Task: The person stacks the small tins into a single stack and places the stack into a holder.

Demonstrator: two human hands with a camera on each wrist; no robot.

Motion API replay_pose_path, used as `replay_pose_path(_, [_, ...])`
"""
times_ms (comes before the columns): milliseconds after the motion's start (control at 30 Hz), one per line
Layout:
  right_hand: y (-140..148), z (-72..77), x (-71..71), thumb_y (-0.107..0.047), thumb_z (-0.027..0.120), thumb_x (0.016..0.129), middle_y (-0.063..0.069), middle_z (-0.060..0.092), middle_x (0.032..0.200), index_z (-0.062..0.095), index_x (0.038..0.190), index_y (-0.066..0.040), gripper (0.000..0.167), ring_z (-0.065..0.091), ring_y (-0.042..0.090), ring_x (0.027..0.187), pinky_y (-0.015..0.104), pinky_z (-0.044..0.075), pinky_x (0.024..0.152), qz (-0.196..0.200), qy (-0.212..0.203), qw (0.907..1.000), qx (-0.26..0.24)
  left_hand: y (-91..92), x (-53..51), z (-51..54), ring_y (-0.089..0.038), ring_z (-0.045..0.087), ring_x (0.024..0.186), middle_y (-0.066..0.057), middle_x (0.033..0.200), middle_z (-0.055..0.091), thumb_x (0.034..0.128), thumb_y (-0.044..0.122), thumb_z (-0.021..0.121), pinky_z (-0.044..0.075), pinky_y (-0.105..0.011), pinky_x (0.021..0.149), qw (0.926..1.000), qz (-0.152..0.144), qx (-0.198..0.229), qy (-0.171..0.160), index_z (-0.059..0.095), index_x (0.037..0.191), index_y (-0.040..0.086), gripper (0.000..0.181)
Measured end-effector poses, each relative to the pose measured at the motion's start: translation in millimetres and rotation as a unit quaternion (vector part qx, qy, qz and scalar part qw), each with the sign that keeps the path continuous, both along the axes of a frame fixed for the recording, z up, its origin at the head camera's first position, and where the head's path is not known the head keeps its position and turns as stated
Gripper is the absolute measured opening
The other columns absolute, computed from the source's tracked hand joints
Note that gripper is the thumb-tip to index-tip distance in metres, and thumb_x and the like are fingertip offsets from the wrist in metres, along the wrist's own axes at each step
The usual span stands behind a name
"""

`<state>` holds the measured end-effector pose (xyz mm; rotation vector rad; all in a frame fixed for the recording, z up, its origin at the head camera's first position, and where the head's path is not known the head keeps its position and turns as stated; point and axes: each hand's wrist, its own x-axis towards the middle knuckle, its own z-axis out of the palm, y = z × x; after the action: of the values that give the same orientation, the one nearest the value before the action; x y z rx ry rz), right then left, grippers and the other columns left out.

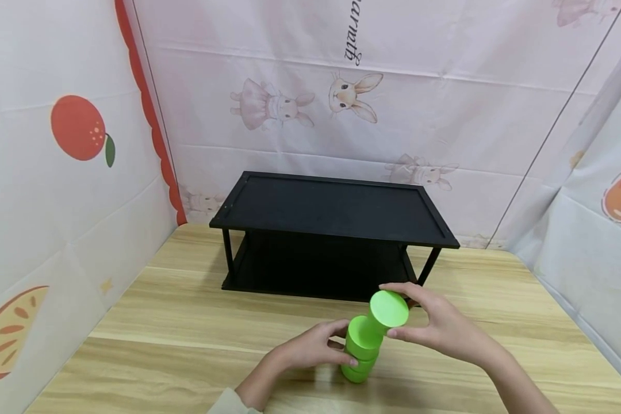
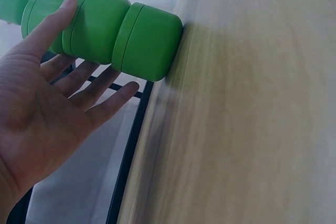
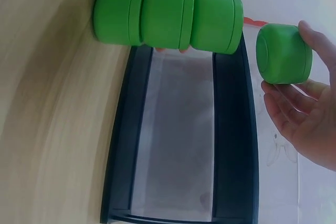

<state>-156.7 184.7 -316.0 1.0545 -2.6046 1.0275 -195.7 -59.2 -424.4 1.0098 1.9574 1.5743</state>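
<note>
Three round green jars (image 3: 167, 18) stand in a column on the wooden table, one on top of another. My left hand (image 1: 315, 346) holds the column from the left, its thumb on the near side and its fingers behind. Above the column, my right hand (image 1: 440, 325) pinches a fourth green jar (image 1: 389, 309) between thumb and fingers. That jar is tilted, and the right wrist view shows a gap between it and the column's top jar (image 3: 216, 22). In the left wrist view the bottom jar (image 2: 149, 40) touches the tabletop.
Behind the hands stands a low black two-tier rack (image 1: 336, 207) on the wooden table (image 1: 186, 328). Printed cloth walls (image 1: 300, 132) with rabbits and fruit enclose the table at the back and on both sides.
</note>
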Motion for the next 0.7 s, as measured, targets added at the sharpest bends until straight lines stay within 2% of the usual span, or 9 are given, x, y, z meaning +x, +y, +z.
replay_pose_path(433, [-10, -8.0, -3.1, -0.031, 0.073, 0.079, -0.009, 0.056, 0.113, 0.050, 0.127, -0.017, 0.055, 0.055, 0.012, 0.089, 0.029, 0.048, 0.075, 0.029, -0.027, 0.9992, -0.009, -0.6, -0.3, 0.7, -0.010, 0.048, 0.111, 0.008, 0.117, 0.054, 0.0822, 0.017, 0.071, 0.043, -0.026, 0.091, 1.0000, -0.003, -0.003, 0.002, 0.050, 0.127, 0.015, 0.049])
replay_pose_path(700, [-13, -13.0, -4.5, -0.033, 0.073, 0.079, -0.010, 0.056, 0.113, 0.050, 0.127, -0.016, 0.056, 0.054, 0.012, 0.090, 0.030, 0.048, 0.076, 0.030, -0.042, 0.9987, 0.000, -0.7, 0.4, 0.8, -0.010, 0.047, 0.112, 0.008, 0.117, 0.054, 0.0822, 0.017, 0.071, 0.042, -0.027, 0.091, 1.0000, -0.002, -0.001, 0.003, 0.052, 0.124, 0.015, 0.047])
